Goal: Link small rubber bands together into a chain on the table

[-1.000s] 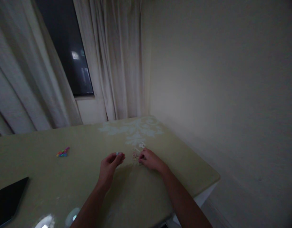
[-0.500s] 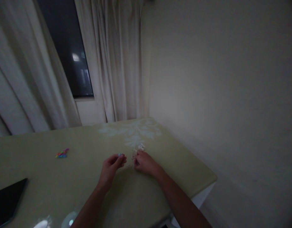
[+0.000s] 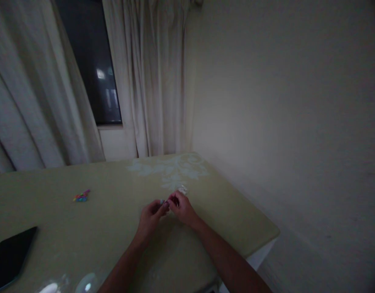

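Both my hands meet over the pale green table [image 3: 83,240], fingertips touching. My left hand [image 3: 152,217] is pinched on a small light-coloured piece [image 3: 162,202] at its fingertips. My right hand [image 3: 182,208] is closed in a pinch against it, with a small reddish piece [image 3: 174,200] at its fingers; the room is dim and what it is stays unclear. Just beyond my right hand lies a little heap of pale small pieces [image 3: 182,189] on the table.
A small cluster of bright multicoloured pieces [image 3: 81,197] lies at the left of the table. A dark tablet [image 3: 10,256] rests near the front left corner. The table's right edge [image 3: 267,236] runs close to the wall. Curtains [image 3: 151,77] and a dark window [image 3: 92,61] stand behind.
My right hand has left the pale heap and moved left to meet my left hand. My left hand shifted slightly right, still pinching its piece.
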Demonstrator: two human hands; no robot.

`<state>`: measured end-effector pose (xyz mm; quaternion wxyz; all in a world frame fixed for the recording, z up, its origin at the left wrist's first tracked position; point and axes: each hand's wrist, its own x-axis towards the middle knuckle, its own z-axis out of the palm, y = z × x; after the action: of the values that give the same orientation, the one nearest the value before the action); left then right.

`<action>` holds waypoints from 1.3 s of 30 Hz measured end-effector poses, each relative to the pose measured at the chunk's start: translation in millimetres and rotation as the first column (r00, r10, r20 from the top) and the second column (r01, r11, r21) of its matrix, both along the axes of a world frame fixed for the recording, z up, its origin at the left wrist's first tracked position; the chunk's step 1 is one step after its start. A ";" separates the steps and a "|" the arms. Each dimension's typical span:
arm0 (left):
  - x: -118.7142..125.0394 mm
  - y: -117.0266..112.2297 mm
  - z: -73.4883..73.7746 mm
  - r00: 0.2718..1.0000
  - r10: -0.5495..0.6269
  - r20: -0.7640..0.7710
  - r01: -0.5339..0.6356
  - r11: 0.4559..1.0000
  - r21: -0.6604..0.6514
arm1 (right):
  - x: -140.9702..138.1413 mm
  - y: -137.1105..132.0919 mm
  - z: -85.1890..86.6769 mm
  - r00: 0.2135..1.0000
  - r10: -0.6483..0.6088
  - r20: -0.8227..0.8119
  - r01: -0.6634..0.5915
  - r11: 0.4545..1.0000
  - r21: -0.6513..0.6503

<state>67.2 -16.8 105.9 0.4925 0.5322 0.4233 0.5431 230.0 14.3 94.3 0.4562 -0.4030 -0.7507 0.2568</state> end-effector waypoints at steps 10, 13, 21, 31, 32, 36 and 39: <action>-2.1 4.8 -4.0 0.995 0.075 0.068 -0.069 0.994 -0.090 | 8.9 51.0 28.8 0.856 -0.236 0.460 0.261 0.965 0.009; -5.1 6.2 -3.9 0.992 0.092 0.085 -0.082 0.991 -0.108 | 4.9 77.2 37.8 0.750 -0.169 0.639 0.261 0.964 -0.051; -12.7 4.7 -4.9 0.984 0.138 0.115 -0.118 0.980 -0.162 | -15.3 96.0 38.3 0.593 -0.028 0.804 0.263 0.951 -0.161; -13.3 10.1 -7.6 0.978 0.143 0.155 -0.124 0.984 -0.126 | -7.1 44.6 23.3 0.874 -0.167 0.457 0.168 0.985 0.038; -12.2 9.9 -8.3 0.980 0.131 0.153 -0.113 0.987 -0.118 | -8.0 37.0 20.0 0.903 -0.155 0.401 0.147 0.988 0.051; -8.9 6.2 -7.8 0.987 0.088 0.133 -0.078 0.993 -0.085 | -13.6 19.1 11.4 0.971 -0.071 0.228 0.051 0.994 0.095; -9.2 3.2 -5.0 0.988 0.092 0.121 -0.084 0.994 -0.067 | -15.5 16.5 9.5 0.988 -0.033 0.151 0.017 0.994 0.112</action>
<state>58.0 -13.6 100.9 0.5097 0.4626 0.4316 0.5831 214.5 30.8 103.8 0.4224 -0.4049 -0.7913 0.1776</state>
